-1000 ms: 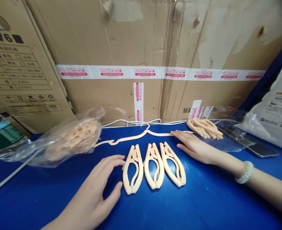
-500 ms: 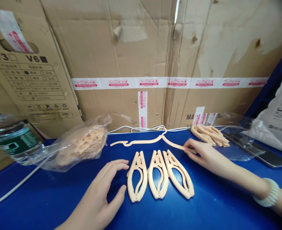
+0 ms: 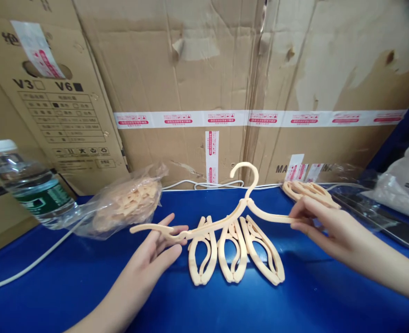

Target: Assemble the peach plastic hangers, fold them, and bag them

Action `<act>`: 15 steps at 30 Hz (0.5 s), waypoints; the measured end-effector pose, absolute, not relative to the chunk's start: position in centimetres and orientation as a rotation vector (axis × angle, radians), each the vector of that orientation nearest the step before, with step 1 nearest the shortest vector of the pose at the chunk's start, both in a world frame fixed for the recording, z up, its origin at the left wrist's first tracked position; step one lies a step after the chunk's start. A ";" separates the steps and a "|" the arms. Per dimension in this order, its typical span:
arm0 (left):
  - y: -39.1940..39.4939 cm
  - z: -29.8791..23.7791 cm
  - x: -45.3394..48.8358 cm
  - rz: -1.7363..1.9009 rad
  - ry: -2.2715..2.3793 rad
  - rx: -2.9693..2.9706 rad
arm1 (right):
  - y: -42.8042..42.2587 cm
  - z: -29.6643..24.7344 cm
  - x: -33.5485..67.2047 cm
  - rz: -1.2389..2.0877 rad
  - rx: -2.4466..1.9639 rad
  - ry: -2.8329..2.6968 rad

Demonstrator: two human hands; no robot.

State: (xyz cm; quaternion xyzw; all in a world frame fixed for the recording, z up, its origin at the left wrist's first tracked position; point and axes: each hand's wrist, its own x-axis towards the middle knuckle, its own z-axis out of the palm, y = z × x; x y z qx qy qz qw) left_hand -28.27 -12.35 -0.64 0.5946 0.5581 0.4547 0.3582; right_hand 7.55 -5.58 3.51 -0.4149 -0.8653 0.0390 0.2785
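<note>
An unfolded peach plastic hanger (image 3: 242,209) is lifted above the blue table (image 3: 294,300), hook up. My right hand (image 3: 324,224) pinches the end of its right arm. My left hand (image 3: 158,247) reaches up under its left arm, fingers spread and touching it near the notched end. Below the hanger, three folded peach hangers (image 3: 235,249) lie side by side on the table.
A clear bag of folded hangers (image 3: 128,203) lies at the left, with a water bottle (image 3: 31,185) beside it. More folded hangers (image 3: 310,192) lie on plastic at the right. Large cardboard boxes (image 3: 207,83) wall the back. A white cable (image 3: 27,268) crosses the left side.
My right hand has gripped the unfolded hanger and raised it off the table, hook turned upright. My left hand rose from the table to its left arm.
</note>
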 end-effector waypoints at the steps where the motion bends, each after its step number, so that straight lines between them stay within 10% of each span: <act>1: -12.7 -0.6 -28.1 1.164 1.422 1.546 | -5.9 3.3 7.3 0.148 -1.122 -2.339; 9: -14.6 1.4 -26.1 1.029 1.394 1.754 | -8.1 3.3 5.7 0.453 -1.090 -2.500; 15: -14.0 1.8 -26.6 1.136 1.520 1.688 | -7.4 3.5 6.4 -0.124 -0.923 -2.590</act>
